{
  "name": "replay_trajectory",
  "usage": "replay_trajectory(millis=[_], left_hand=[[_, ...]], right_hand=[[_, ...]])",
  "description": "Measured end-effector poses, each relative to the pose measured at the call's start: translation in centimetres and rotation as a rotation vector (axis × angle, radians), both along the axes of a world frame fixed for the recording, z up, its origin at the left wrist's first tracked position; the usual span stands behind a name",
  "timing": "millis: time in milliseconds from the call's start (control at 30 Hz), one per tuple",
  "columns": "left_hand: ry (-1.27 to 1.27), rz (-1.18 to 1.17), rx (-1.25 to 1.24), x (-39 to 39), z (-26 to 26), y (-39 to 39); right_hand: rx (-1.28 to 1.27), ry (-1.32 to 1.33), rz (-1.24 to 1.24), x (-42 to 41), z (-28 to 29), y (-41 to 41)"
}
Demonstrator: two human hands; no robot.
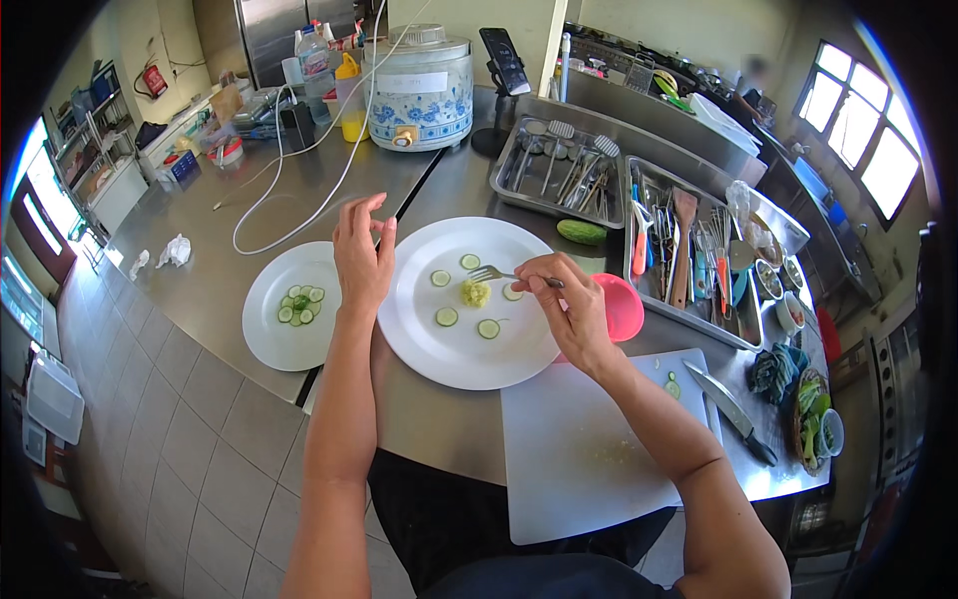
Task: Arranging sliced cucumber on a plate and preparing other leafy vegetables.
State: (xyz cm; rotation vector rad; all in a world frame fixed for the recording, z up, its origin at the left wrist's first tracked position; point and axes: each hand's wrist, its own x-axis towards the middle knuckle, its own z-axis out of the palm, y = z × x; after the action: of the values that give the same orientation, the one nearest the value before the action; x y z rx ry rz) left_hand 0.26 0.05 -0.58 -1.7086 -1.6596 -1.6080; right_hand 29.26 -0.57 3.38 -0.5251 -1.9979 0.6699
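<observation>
My right hand grips a metal fork by its handle. The fork's tines hover at or just above a small mound of pale yellow-green food in the middle of a large white plate. Several cucumber slices lie spaced around the mound. Raised between the two plates, my left hand holds nothing, its thumb and fingers apart. To its left, a smaller white plate carries a cluster of cucumber slices with a green garnish. A pink bowl is partly behind my right hand.
A white cutting board reaches the near edge, with a kitchen knife beside it. Metal trays of utensils stand behind a whole cucumber. A white cable crosses the steel table. One person is in the background.
</observation>
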Motion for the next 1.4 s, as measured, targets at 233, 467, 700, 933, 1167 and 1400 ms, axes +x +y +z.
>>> replay_trajectory(millis=[233, 467, 700, 933, 1167, 1400], left_hand=[[0.019, -0.056, -0.178, -0.3, -0.5, 0.1], [0.036, -0.066, -0.326, -0.6, -1.3, 0.5], [0.044, -0.075, -0.363, -0.4, -1.0, 0.4], [-0.016, -0.082, -0.339, -0.4, -1.1, 0.7], [-0.171, -0.078, -0.293, -0.9, -1.1, 0.4], [-0.212, -0.101, -0.398, -0.4, 0.0, 0.0]], right_hand=[[-0.076, 0.066, -0.081, 0.4, 1.3, -0.2], [-0.174, 0.107, -0.109, 0.6, 2.1, -0.4], [-0.197, 0.131, -0.117, 1.3, 2.0, 0.1], [-0.200, 0.124, -0.123, 1.5, 2.1, 0.3], [-0.229, 0.098, -0.118, 1.4, 1.5, 0.5], [-0.215, 0.028, -0.123, 1.5, 1.5, 0.4]])
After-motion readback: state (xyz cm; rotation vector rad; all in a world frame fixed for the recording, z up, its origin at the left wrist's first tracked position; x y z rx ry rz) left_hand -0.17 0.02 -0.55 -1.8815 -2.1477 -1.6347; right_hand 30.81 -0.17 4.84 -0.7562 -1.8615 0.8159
